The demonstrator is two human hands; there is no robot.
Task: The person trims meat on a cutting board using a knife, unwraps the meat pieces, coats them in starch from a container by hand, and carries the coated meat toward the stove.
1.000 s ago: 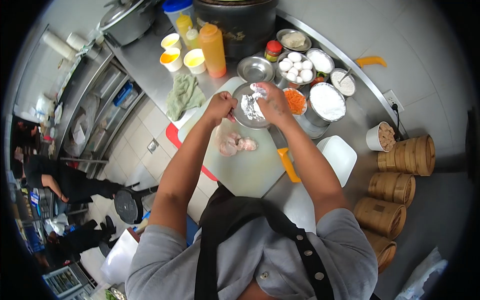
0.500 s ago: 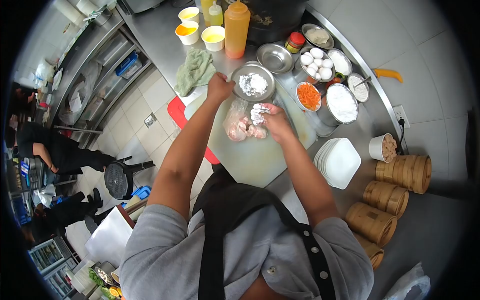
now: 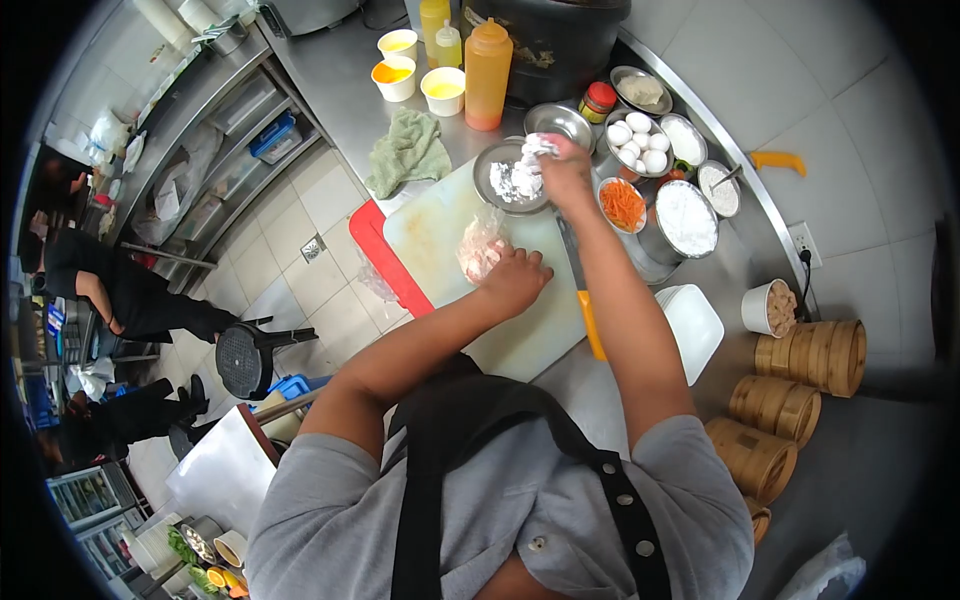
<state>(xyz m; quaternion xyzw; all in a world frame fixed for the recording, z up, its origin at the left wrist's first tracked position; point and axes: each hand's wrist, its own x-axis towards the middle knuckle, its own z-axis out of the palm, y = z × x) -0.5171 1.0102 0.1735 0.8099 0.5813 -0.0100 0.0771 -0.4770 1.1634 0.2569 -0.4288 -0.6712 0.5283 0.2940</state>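
My left hand [image 3: 518, 278] is low over the cutting board [image 3: 430, 235], its fingers curled down beside a clear plastic bag of raw meat [image 3: 480, 252]. Whatever lies under those fingers is hidden. Coated in white powder, the closed fingers of my right hand [image 3: 563, 168] are over the right side of a metal bowl [image 3: 490, 185]. White powder lies in this bowl, which rests at the board's far edge. I cannot make out what the right fingers hold.
Around the board are a green cloth [image 3: 410, 150], an orange squeeze bottle [image 3: 488, 75], eggs [image 3: 640, 140], shredded carrot [image 3: 622, 205], a tub of white powder [image 3: 686, 220], white dishes [image 3: 692, 330] and bamboo steamers [image 3: 750, 455]. Two people in black [image 3: 130, 285] are at the left.
My left hand has let go of the bowl's rim and come down to the meat beside the bag. The powdered right hand has moved from near the meat up over the bowl.
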